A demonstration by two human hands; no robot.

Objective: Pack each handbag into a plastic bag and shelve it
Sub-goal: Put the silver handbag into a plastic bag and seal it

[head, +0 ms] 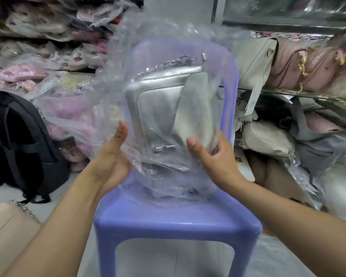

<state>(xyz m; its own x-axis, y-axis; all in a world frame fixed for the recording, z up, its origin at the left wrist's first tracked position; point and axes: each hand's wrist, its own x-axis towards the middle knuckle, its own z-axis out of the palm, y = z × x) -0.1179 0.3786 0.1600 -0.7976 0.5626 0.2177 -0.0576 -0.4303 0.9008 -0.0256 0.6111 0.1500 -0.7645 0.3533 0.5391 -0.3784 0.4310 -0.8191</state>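
A silver handbag (158, 108) with a chain strap sits inside a clear plastic bag (128, 62), held up above a blue plastic chair (168, 218). My left hand (113, 158) holds the bagged handbag at its lower left side, thumb pointing up along the plastic. My right hand (210, 156) grips the lower right side, thumb pressed on the front and fingers curled round the edge. The plastic bag's loose top billows above and to the left of the handbag.
A black backpack (18, 142) stands on the floor at left. A beige handbag with a chain (6, 230) lies at the lower left. Shelves at right hold pink and cream handbags (300, 70). Stacks of wrapped goods (38, 37) fill the left shelves.
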